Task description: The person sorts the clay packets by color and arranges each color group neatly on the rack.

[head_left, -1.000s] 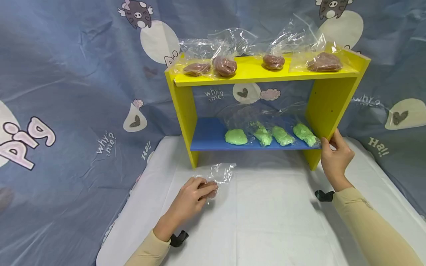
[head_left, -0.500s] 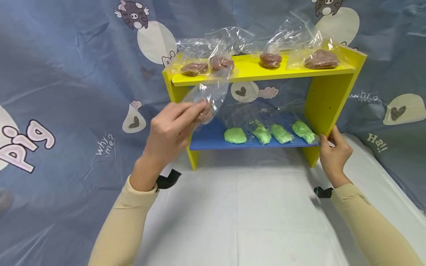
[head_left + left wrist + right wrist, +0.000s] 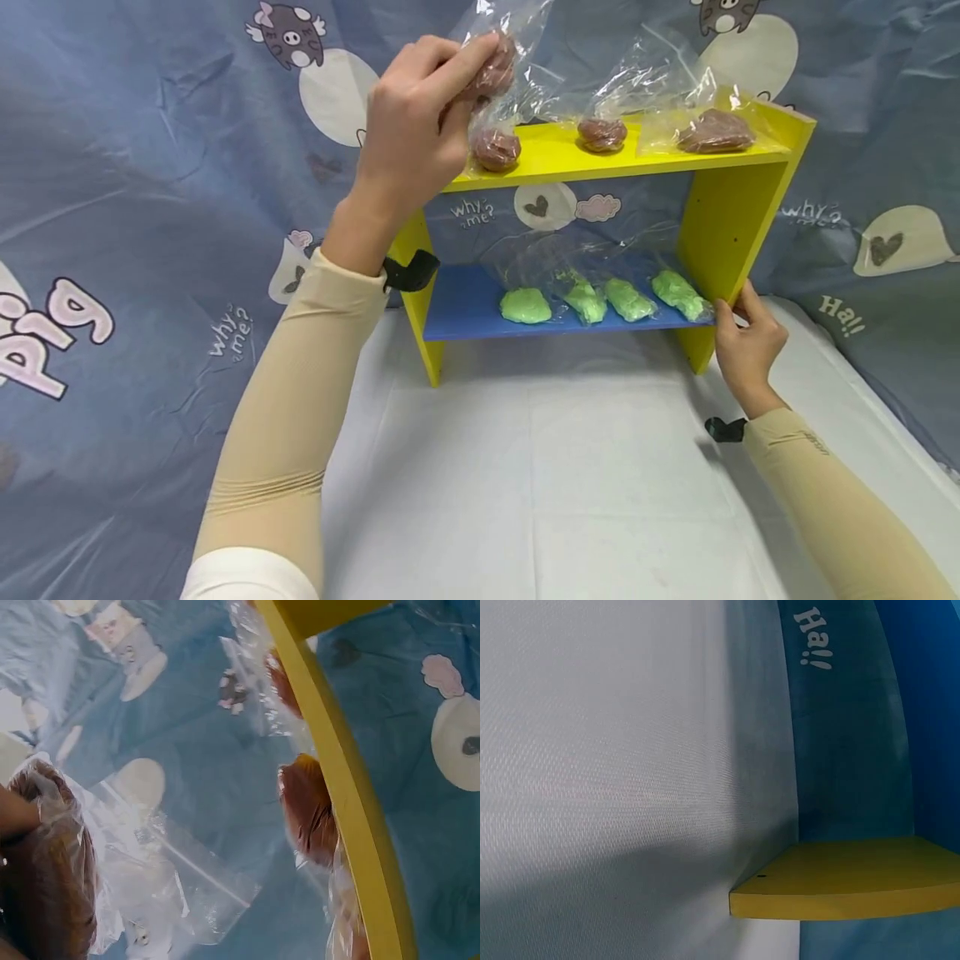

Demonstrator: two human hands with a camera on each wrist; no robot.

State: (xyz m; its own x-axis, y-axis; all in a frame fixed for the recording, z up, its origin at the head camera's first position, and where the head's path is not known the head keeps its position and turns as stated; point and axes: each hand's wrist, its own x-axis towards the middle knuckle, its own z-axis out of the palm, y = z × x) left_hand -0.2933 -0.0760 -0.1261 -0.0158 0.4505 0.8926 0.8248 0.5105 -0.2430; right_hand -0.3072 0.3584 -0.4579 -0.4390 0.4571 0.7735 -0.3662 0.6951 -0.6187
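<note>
My left hand [image 3: 420, 117] grips a clear plastic bag with a brown lump [image 3: 495, 71] in it, raised above the left end of the yellow top shelf [image 3: 547, 150]. The same bagged lump [image 3: 52, 862] fills the lower left of the left wrist view. Bagged brown lumps rest along the top shelf: one [image 3: 497, 150] just under the held bag, one [image 3: 602, 134] mid-shelf and one [image 3: 716, 132] at the right; my left hand hides the shelf's left end. My right hand [image 3: 750, 342] pinches the yellow right side panel [image 3: 738, 225] beside the blue lower shelf.
On the blue lower shelf [image 3: 465, 304] sit several bagged green lumps [image 3: 525, 306]. The small shelf unit stands on a white-covered table [image 3: 540, 467], against a blue-grey printed cloth [image 3: 150, 208] that hangs behind and to the left.
My left hand has lifted the bagged brown lump from the table, up past the blue shelf to above the top shelf. My right hand keeps its hold on the side panel.
</note>
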